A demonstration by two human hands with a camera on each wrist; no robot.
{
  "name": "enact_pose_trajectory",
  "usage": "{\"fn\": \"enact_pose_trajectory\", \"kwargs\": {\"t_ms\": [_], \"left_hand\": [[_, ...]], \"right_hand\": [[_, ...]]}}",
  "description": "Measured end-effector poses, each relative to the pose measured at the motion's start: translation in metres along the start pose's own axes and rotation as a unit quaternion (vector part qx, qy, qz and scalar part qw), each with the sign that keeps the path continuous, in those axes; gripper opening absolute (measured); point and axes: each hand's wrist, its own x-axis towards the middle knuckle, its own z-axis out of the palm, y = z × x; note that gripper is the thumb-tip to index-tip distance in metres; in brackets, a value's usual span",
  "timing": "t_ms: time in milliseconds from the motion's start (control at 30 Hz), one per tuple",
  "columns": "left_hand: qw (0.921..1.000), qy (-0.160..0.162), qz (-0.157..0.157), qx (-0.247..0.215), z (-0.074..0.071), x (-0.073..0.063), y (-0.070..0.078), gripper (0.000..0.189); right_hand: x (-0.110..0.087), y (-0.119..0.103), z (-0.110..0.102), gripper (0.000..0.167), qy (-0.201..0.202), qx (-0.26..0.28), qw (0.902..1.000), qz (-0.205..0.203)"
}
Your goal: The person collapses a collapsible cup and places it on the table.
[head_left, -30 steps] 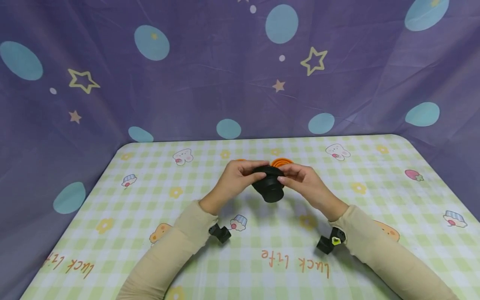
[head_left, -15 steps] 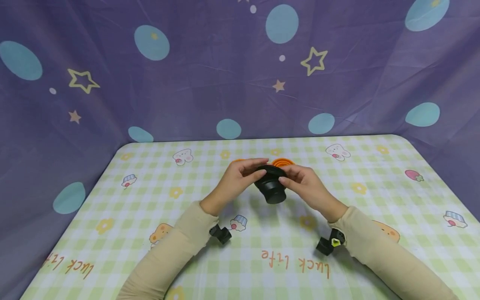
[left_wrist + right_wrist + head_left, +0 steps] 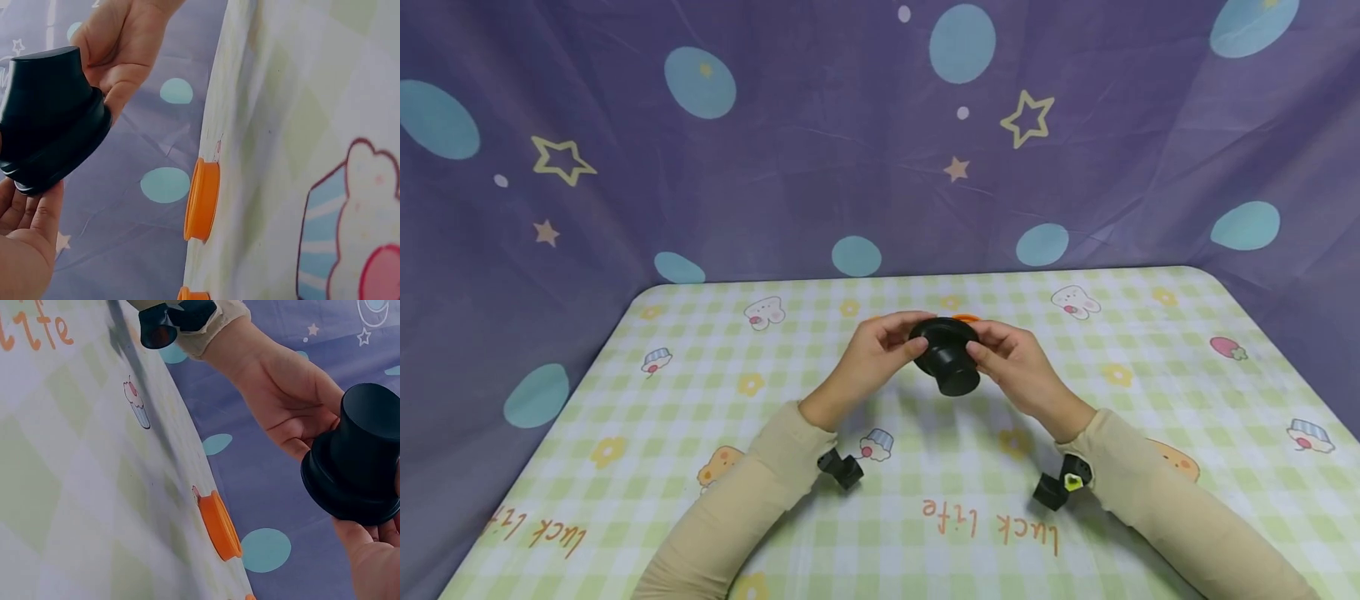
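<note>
A black collapsible cup [image 3: 951,362] with stepped sides is held above the table, its wide rim up and away from me and its narrow flat end tilted toward me. My left hand [image 3: 880,352] grips the rim's left side, thumb on the near face and fingers behind. On the right side, my right hand [image 3: 1018,371] pinches the cup with its thumb and fingers. Both wrist views show the stepped wall of the cup [image 3: 365,450]; its inside is hidden.
Behind the hands, an orange ringed piece [image 3: 966,317] sits on the checked tablecloth [image 3: 880,533], mostly hidden in the head view. The left wrist view shows this orange piece [image 3: 203,199] and part of a second orange piece [image 3: 192,294]. A purple curtain [image 3: 790,167] hangs behind the table.
The black cup has moved slightly right and up and has been tilted, so its wide rim shows more. It now covers more of the orange piece. Both hands keep their hold.
</note>
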Motion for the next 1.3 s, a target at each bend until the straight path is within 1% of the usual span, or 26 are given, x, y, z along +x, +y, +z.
{"fn": "enact_pose_trajectory", "kwargs": {"t_ms": [233, 367, 467, 600, 700, 767, 867, 967, 1067, 1200, 1300], "left_hand": [[0.9998, 0.017, -0.008, 0.008, 0.002, 0.000, 0.001, 0.029], [0.9995, 0.025, -0.008, 0.016, 0.002, 0.001, -0.001, 0.028], [0.9984, 0.040, 0.000, 0.041, 0.003, 0.002, -0.004, 0.026], [0.9939, 0.070, 0.009, 0.085, 0.004, 0.003, -0.009, 0.021], [0.9927, 0.076, 0.004, 0.094, 0.005, 0.003, -0.011, 0.020], [0.9935, 0.071, -0.008, 0.089, 0.005, 0.003, -0.011, 0.021], [0.9952, 0.050, -0.042, 0.074, 0.005, 0.002, -0.009, 0.023], [0.9958, 0.027, -0.065, 0.058, 0.005, 0.001, -0.006, 0.025], [0.9968, 0.011, -0.069, 0.039, 0.004, 0.000, -0.005, 0.026], [0.9975, 0.000, -0.071, 0.008, 0.004, 0.000, -0.003, 0.027], [0.9976, -0.007, -0.069, -0.003, 0.004, 0.000, -0.003, 0.027]], "right_hand": [[0.000, 0.002, -0.001, 0.027, -0.006, 0.005, 1.0000, -0.003], [0.000, 0.002, 0.000, 0.028, 0.000, 0.009, 1.0000, 0.001], [0.000, 0.002, 0.002, 0.029, 0.007, 0.000, 1.0000, 0.002], [0.000, 0.003, 0.003, 0.028, 0.008, -0.025, 0.9997, 0.002], [-0.001, 0.003, 0.004, 0.026, 0.012, -0.039, 0.9992, 0.002], [0.000, 0.002, 0.004, 0.025, 0.018, -0.045, 0.9988, -0.001], [0.000, 0.000, 0.004, 0.023, 0.023, -0.051, 0.9984, -0.002], [0.000, -0.001, 0.004, 0.022, 0.022, -0.056, 0.9982, -0.001], [0.000, -0.002, 0.003, 0.021, 0.015, -0.060, 0.9981, 0.001], [0.000, -0.003, 0.001, 0.020, 0.008, -0.070, 0.9974, 0.009], [0.001, -0.004, 0.001, 0.019, 0.009, -0.082, 0.9964, 0.021]]}}
